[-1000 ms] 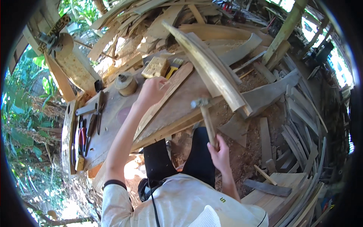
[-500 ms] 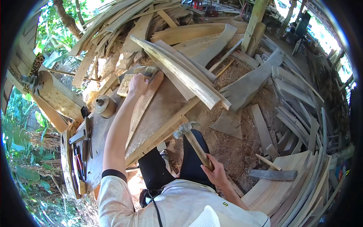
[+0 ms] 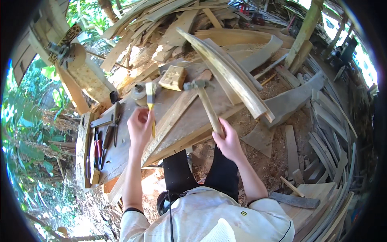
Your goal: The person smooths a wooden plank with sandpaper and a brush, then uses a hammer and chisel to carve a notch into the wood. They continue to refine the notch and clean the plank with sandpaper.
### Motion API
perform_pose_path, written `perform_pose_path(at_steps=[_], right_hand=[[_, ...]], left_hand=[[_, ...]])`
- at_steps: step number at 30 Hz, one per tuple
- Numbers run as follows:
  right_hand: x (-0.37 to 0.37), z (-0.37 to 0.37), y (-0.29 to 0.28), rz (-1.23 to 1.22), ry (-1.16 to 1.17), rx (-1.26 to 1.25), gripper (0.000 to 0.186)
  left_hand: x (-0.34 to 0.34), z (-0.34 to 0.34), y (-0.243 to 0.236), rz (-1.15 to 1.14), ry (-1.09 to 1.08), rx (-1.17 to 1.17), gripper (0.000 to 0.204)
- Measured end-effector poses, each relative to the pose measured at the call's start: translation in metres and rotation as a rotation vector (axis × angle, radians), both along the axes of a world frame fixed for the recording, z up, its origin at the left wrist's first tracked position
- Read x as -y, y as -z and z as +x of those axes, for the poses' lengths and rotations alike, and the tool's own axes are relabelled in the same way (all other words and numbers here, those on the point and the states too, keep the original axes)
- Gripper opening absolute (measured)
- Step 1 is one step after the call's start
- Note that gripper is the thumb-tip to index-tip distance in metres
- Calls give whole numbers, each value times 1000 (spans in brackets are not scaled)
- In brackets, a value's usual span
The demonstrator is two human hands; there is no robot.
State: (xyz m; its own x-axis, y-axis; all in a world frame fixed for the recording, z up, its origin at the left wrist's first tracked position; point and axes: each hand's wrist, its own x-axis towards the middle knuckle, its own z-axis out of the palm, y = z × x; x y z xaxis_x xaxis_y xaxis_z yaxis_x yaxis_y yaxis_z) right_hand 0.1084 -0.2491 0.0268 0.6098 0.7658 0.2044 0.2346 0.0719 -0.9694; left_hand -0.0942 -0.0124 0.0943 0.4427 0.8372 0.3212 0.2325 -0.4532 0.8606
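My left hand [image 3: 139,123] grips a yellow-handled paintbrush [image 3: 150,99], bristles up, over the wooden workbench [image 3: 125,159]. My right hand [image 3: 227,141] is closed round the wooden handle of a hammer [image 3: 209,107], whose metal head is beside a rough wooden block [image 3: 172,78]. A long board [image 3: 170,123] lies diagonally on the bench. Behind my left hand sits a round pot-like object [image 3: 138,92], partly behind the brush. At the bench's left end lie red-handled pliers [image 3: 97,153], dark narrow tools [image 3: 107,145] and a flat tool [image 3: 105,121].
Long curved timber pieces [image 3: 229,80] jut over the bench's right. Piled planks [image 3: 181,32] lie behind, and stacked strips [image 3: 326,149] fill the right side around a wooden post [image 3: 304,32]. A mounted wooden rig [image 3: 80,84] stands at back left, with foliage beyond.
My left hand has drawn back toward me from the back of the bench, now holding the paintbrush upright. My right hand has raised the hammer forward over the bench.
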Motion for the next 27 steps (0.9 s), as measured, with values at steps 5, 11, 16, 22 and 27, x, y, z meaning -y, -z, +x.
perform_pose_path(at_steps=[5,11,16,22,27], right_hand=[[-106,3,-28,45,-117,-195,47],[-220,-9,-14,96,40,-179,60],[-258,-43,-19,34,70,-308,74],[-266,-56,-16,32,-37,-424,78],[-223,-47,4,85,-199,-331,71]], left_hand=[[60,-90,21,-262,-118,97,14],[102,-155,67,-361,-370,174,15],[114,-174,76,-364,-381,160,14],[112,-155,73,-390,-300,186,15],[106,-131,78,-442,-212,237,14]])
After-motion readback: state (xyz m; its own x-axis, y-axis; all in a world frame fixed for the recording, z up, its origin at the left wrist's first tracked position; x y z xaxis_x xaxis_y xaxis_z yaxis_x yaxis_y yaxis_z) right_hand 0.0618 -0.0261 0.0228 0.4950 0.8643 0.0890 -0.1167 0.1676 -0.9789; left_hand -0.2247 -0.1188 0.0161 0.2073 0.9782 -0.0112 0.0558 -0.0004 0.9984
